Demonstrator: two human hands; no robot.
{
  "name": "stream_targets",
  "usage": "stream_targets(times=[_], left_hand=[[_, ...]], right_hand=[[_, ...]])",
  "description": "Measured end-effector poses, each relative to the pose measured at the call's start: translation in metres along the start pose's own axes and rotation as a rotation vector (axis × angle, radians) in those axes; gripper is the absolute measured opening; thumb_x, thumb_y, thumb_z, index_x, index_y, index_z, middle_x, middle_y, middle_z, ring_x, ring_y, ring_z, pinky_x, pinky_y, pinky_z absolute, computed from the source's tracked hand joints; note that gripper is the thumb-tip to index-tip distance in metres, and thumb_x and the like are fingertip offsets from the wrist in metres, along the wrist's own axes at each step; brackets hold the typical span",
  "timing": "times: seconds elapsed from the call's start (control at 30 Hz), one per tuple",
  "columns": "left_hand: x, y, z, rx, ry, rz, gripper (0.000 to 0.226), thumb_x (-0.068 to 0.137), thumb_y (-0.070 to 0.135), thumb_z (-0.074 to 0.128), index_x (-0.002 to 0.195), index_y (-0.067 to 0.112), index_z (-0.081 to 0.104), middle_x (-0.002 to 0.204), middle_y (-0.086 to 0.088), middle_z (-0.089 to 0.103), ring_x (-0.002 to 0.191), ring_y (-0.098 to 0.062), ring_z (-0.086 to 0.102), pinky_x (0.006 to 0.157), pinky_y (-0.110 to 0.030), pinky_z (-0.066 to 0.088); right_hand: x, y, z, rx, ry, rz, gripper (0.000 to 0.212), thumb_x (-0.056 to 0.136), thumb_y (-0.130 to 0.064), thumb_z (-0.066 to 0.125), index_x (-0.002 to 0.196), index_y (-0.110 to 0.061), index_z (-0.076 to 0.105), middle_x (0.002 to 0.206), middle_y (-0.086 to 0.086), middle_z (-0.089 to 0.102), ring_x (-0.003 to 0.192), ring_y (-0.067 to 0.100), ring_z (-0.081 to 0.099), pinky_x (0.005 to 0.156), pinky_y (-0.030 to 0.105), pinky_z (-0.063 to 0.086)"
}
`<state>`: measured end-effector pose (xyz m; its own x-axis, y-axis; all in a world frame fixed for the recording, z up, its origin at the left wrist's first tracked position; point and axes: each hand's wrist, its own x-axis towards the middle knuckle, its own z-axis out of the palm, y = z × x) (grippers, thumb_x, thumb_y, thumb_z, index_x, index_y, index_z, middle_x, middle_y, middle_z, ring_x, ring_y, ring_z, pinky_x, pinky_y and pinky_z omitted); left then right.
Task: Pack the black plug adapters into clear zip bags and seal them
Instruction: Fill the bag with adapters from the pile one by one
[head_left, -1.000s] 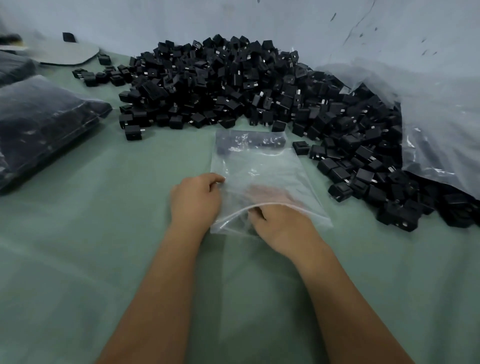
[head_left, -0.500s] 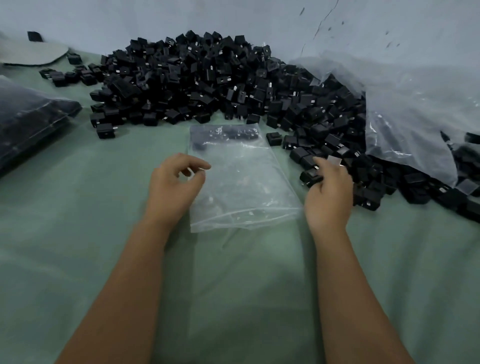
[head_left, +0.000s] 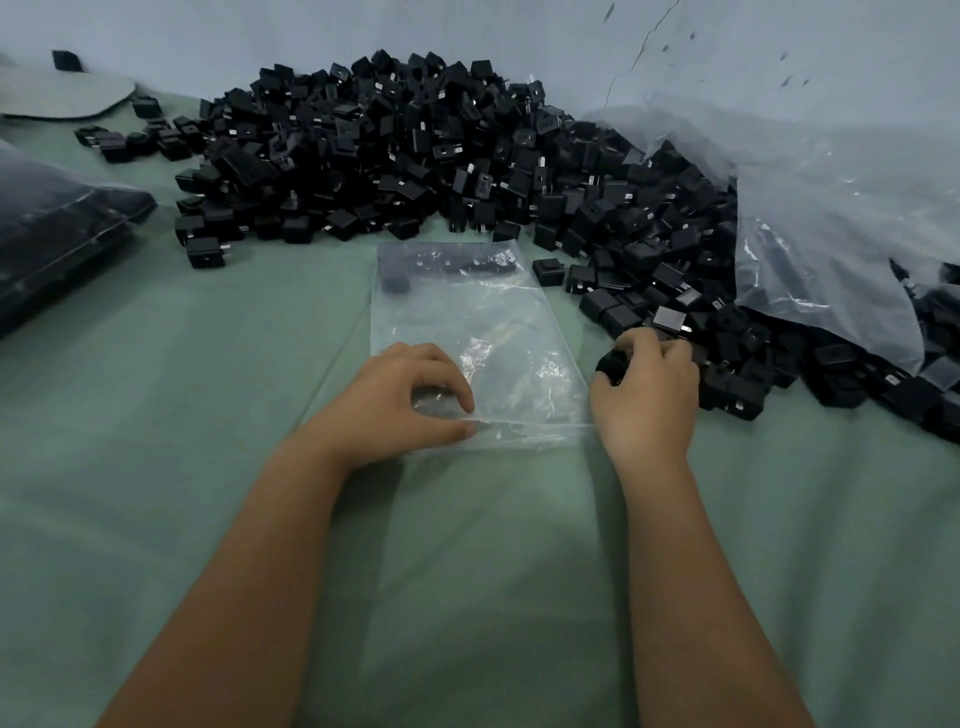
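Clear zip bag (head_left: 483, 338) lies flat on the green-covered worktop (head_left: 208, 415), mouth end toward the person, far end just short of the adapter pile (head_left: 415, 150). A few dark adapters show through the film at the far end of the bag; count not readable.

Left hand (head_left: 400, 405): rests on the near left corner of the bag, fingers curled. Thumb and fingertips of this grip are pinched together on the film at the mouth edge.

Right hand (head_left: 647, 395): just beside the bag's right edge, at the near fringe of the pile. Fingers curled down, grip clamped on a black adapter (head_left: 613, 364), partly hidden under the fingers. More loose adapters touch the hand on its far and right side.

The pile runs along the grey wall (head_left: 519, 31) from upper left to far right; a few strays lie apart at its left end. At right, a large clear plastic sack (head_left: 831, 223) lies open with adapters spilling from it and partly under it.

Left edge: a filled bag of dark contents (head_left: 57, 234) lies on the worktop, well apart from the zip bag. Upper left corner: a flat pale rounded sheet (head_left: 62, 96), with one adapter beyond it.
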<state>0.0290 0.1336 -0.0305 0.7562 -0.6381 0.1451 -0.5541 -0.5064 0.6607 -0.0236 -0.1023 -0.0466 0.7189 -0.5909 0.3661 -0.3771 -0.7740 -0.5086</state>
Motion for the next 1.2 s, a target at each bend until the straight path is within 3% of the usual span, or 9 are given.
stream_targets(times=[0.13,0.27,0.37,0.5,0.73,0.9,1.0,1.1,1.2], left_hand=[[0.002,-0.001,0.001,-0.101,0.035,-0.051,0.006,0.079,0.023,0.081,0.077,0.027,0.076,0.095,0.013,0.064,0.095,0.000,0.057,0.086,-0.016,0.042],[0.003,0.001,0.003,-0.176,0.122,-0.096,0.016,0.082,0.020,0.078,0.070,0.030,0.073,0.084,0.007,0.062,0.070,-0.001,0.060,0.066,-0.011,0.043],[0.004,0.002,0.006,-0.129,0.160,-0.090,0.025,0.082,0.019,0.076,0.063,0.032,0.065,0.070,0.001,0.058,0.060,-0.003,0.050,0.059,-0.024,0.041],[0.004,0.004,0.010,-0.159,0.252,-0.141,0.020,0.070,0.021,0.057,0.069,0.001,0.059,0.070,-0.019,0.058,0.063,-0.013,0.044,0.060,-0.038,0.042],[0.005,0.007,0.006,-0.262,0.376,-0.134,0.010,0.086,0.011,0.070,0.076,0.008,0.072,0.074,-0.004,0.066,0.064,-0.001,0.050,0.063,-0.009,0.039],[0.002,0.011,0.004,-0.352,0.334,-0.058,0.005,0.086,0.009,0.072,0.083,0.011,0.075,0.073,-0.015,0.063,0.066,-0.009,0.049,0.069,-0.024,0.040],[0.002,0.011,0.004,-0.382,0.338,-0.074,0.004,0.086,0.012,0.072,0.083,0.014,0.075,0.072,-0.015,0.060,0.066,-0.008,0.048,0.070,-0.026,0.039],[0.002,0.010,0.004,-0.389,0.353,-0.102,0.007,0.087,0.013,0.071,0.080,0.014,0.074,0.068,-0.005,0.058,0.063,-0.005,0.046,0.065,-0.023,0.038],[0.002,0.010,0.003,-0.399,0.363,-0.110,0.008,0.088,0.012,0.070,0.080,0.013,0.074,0.070,-0.012,0.060,0.063,-0.006,0.047,0.062,-0.021,0.039]], right_hand=[[-0.002,-0.012,-0.009,0.223,0.165,-0.008,0.024,0.081,-0.007,0.060,0.104,-0.013,0.061,0.111,0.005,0.051,0.102,0.024,0.053,0.081,0.030,0.045],[-0.021,-0.042,-0.013,0.450,0.380,-0.418,0.021,0.078,-0.001,0.056,0.095,-0.001,0.068,0.099,0.012,0.061,0.091,0.023,0.058,0.081,0.022,0.045],[-0.044,-0.069,-0.002,0.492,0.310,-0.636,0.019,0.078,-0.004,0.056,0.090,0.001,0.070,0.093,0.014,0.063,0.084,0.024,0.059,0.081,0.019,0.046],[-0.057,-0.082,0.005,0.493,0.271,-0.826,0.017,0.079,0.000,0.057,0.088,0.002,0.071,0.089,0.013,0.066,0.081,0.026,0.060,0.080,0.026,0.050],[-0.050,-0.068,0.000,0.387,0.244,-0.783,0.012,0.082,-0.006,0.058,0.074,-0.002,0.067,0.071,0.006,0.064,0.064,0.023,0.057,0.061,0.032,0.050],[-0.047,-0.069,0.006,0.023,-0.215,-0.468,0.034,0.097,-0.038,0.045,0.080,-0.014,0.060,0.072,0.000,0.060,0.069,0.021,0.055,0.058,0.032,0.041],[-0.044,-0.066,0.004,0.027,-0.241,-0.402,0.039,0.101,-0.040,0.032,0.085,-0.016,0.058,0.080,-0.002,0.059,0.079,0.020,0.056,0.062,0.031,0.036],[-0.047,-0.065,-0.001,0.149,-0.205,-0.388,0.022,0.091,-0.034,0.041,0.093,-0.020,0.058,0.088,-0.006,0.058,0.086,0.017,0.054,0.064,0.030,0.037],[-0.050,-0.064,-0.002,0.161,-0.367,-0.474,0.031,0.075,-0.036,0.049,0.104,-0.025,0.050,0.099,-0.007,0.051,0.094,0.014,0.048,0.070,0.031,0.045]])
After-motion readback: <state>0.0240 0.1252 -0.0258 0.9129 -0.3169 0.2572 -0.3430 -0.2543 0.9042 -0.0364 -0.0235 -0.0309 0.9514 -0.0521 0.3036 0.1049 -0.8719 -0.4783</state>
